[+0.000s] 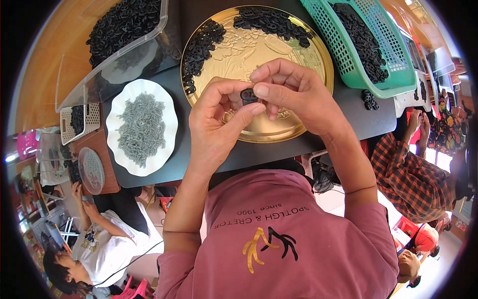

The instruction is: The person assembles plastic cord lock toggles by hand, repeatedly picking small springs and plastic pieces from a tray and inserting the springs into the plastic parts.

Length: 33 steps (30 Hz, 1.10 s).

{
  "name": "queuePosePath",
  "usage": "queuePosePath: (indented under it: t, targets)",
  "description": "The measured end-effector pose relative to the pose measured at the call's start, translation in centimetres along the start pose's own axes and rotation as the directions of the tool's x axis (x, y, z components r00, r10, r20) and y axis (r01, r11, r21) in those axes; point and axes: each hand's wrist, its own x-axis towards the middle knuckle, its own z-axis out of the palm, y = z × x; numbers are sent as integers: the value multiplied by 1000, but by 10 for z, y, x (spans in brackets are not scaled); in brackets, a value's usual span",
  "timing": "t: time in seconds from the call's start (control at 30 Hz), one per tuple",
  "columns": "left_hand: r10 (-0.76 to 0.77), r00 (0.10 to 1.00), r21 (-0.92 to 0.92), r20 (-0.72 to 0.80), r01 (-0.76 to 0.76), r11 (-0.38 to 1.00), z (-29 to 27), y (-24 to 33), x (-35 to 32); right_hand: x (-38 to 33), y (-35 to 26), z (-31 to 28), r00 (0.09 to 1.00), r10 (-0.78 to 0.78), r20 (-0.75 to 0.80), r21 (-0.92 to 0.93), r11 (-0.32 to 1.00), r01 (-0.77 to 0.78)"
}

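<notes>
Both bare forearms were raised from the lower edge and brought together over the near edge of the worktop. The left hand (pixel 216 117) was held palm inward, its thumb stretched toward the right. The right hand (pixel 294 94) was curled above it, fingers (pixel 269 74) bent downward, thumb and fingertips pinched together against the left thumb.

Small black part (pixel 248 95) mostly hidden between fingertips of both hands, shape unclear, gold tray (pixel 318 55) middle covered by hands, clear bin (pixel 164 30) and green basket (pixel 348 60) cut by top edge
</notes>
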Motion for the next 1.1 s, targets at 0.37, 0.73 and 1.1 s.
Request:
queuePosePath:
  t: [0.37,0.73,1.1]
  targets:
    - [252,968,304,11,-243,921,0,0,2,-7,2,3,995,97,5,-81,992,-96]
    - [331,940,428,86,-334,840,-7,1,-2,-10,10,7,998,38,54,-37,999,-36]
    - [341,935,403,93,-349,846,-5,-1,3,-12,9,6,999,51,-2,-32,998,-51]
